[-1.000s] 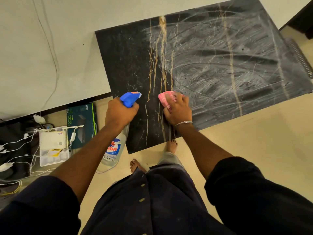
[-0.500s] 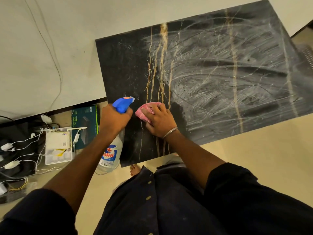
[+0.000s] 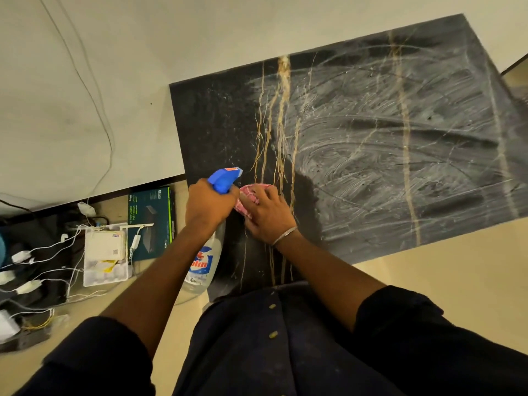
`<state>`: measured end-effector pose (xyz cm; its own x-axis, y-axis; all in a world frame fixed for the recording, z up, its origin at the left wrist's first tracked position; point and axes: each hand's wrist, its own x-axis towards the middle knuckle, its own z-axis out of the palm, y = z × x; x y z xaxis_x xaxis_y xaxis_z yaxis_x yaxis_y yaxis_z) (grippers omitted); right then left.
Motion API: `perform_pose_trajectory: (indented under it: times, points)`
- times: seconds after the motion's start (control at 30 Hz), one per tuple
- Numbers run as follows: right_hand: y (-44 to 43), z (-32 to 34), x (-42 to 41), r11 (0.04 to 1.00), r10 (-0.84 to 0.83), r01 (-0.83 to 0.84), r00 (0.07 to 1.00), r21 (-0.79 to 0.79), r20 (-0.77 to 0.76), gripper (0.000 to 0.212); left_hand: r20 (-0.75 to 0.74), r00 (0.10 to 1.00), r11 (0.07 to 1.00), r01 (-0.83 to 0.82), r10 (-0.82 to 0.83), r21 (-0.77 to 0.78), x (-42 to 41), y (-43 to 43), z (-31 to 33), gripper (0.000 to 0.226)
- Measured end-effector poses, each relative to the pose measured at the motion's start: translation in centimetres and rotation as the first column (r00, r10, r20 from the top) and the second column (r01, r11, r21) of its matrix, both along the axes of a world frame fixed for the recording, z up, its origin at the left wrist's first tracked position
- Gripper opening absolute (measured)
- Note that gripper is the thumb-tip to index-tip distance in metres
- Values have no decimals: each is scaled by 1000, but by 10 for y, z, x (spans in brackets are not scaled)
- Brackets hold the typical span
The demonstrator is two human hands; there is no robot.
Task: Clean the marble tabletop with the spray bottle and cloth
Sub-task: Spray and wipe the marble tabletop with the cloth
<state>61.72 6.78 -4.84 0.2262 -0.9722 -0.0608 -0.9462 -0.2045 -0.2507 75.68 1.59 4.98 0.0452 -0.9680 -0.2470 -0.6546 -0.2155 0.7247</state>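
Right at the near-left part of the marble tabletop (image 3: 371,155), the left hand (image 3: 210,204) had its fingers wrapped around the neck of the spray bottle (image 3: 204,258), blue nozzle aimed toward one o'clock. Touching it at three o'clock, the right hand (image 3: 267,215) pressed the pink cloth (image 3: 247,198) flat, fingers spread. Smeared foam covered the slab from twelve to three o'clock; the far-left corner was dark and open. Boxes (image 3: 151,221) and cables (image 3: 43,267) crowded the floor at nine o'clock.
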Motion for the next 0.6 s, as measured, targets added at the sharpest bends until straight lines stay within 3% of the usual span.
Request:
perform_pose_trajectory:
  times: [0.07,0.17,0.27,0.37,0.43,0.53,0.6]
  points:
    - [-5,-2,-16,998,51,-52,998,-26,-27,61,-3,1000,1000,12,-12,1,0,-4,1,13]
    - [-12,-3,-44,979,-201,200,979,-37,-17,58,-16,999,999,32,-31,8,9,-13,1,12]
    - [-22,1,-54,861,-508,507,861,-50,-13,59,-18,999,999,32,-32,16,17,-22,0,12]
    - [-37,4,-23,700,-714,713,701,27,-3,62,-22,1000,1000,18,-17,20,23,-26,-4,14]
    - [-44,7,5,745,-667,666,745,36,-1,62,-16,1000,1000,26,-26,9,25,-28,-5,14]
    - [-50,7,23,946,-322,321,947,42,13,63,5,999,999,45,-45,1,24,-32,-6,15]
    - [-57,7,14,991,-132,131,991,30,14,62,5,999,999,48,-48,-2,24,-36,-7,17]
